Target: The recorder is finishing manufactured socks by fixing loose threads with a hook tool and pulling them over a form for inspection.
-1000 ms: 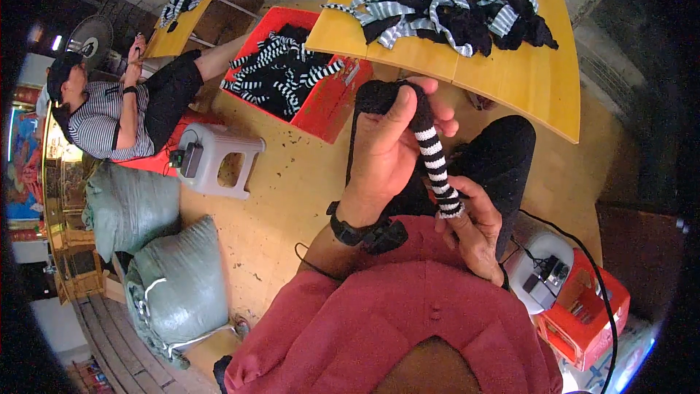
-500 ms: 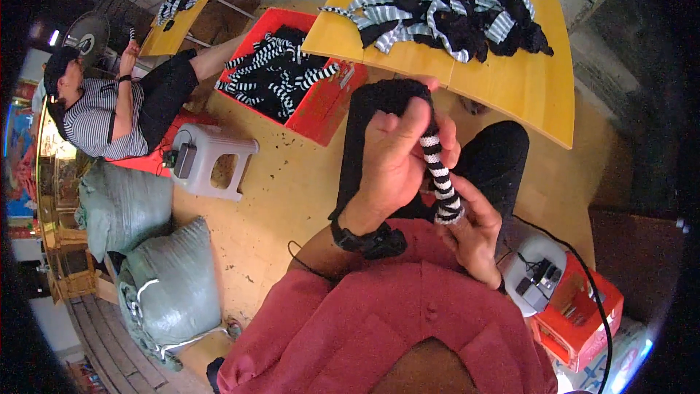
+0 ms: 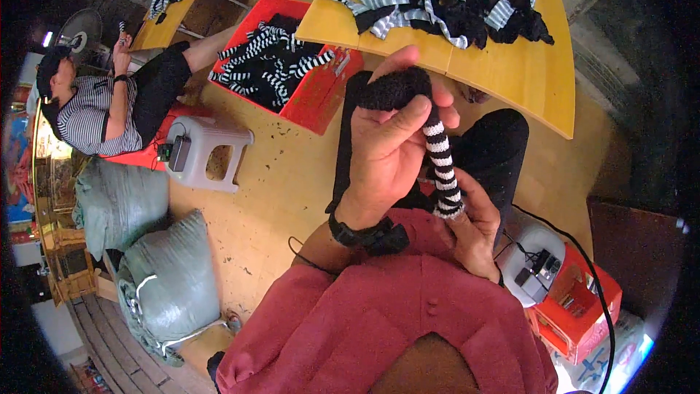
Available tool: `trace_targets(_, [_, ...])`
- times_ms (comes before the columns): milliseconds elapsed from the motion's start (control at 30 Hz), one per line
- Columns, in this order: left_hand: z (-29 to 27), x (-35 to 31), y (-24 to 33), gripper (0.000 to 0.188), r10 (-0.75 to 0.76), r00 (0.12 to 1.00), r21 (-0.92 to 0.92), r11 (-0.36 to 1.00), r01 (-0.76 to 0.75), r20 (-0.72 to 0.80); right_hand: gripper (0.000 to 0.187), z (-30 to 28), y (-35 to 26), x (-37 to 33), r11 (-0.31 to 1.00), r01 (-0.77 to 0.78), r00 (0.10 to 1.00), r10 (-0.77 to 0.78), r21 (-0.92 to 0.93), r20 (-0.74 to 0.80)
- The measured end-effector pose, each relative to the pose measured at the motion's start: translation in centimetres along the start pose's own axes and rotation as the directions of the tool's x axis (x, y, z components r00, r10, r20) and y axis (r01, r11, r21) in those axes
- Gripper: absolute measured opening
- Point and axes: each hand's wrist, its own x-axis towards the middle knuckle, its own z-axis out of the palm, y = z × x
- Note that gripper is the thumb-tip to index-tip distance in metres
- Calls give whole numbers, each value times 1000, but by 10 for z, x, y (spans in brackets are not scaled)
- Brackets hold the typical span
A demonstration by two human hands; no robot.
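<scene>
A narrow knitted tube (image 3: pixel 442 168) with black and white stripes runs down from a bunched black knitted part (image 3: pixel 397 90) above my lap. My left hand (image 3: pixel 386 149) is closed round the black part, its thumb pressing where the black meets the stripes. At the tube's lower end, my right hand (image 3: pixel 477 237) holds the striped opening. At least one right finger seems to go inside it; the fingertips are hidden in the knit. A black strap circles my left wrist.
Striped and black knitted pieces (image 3: pixel 452 4) are heaped on a yellow table (image 3: pixel 510 87) ahead. A red crate (image 3: pixel 332 95) holds more. Left are a seated person (image 3: pixel 102 113), a grey stool (image 3: pixel 219 149) and stuffed sacks (image 3: pixel 175 284). A cable (image 3: pixel 583 263) passes another stool (image 3: pixel 536 259) at right.
My left hand has risen slightly, and more of the black part now shows folded over its fingers. The striped tube is straighter; my right hand stays at its lower end.
</scene>
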Motion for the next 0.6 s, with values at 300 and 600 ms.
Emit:
trace_targets(300, [7, 1, 7, 47, -116, 976, -30, 992, 123, 184, 41, -15, -7, -5, 994, -105, 985, 105, -6, 139])
trace_targets(600, [27, -9, 0, 35, -67, 996, -136, 989, 57, -66, 47, -7, 11, -7, 983, 166, 986, -167, 81, 4])
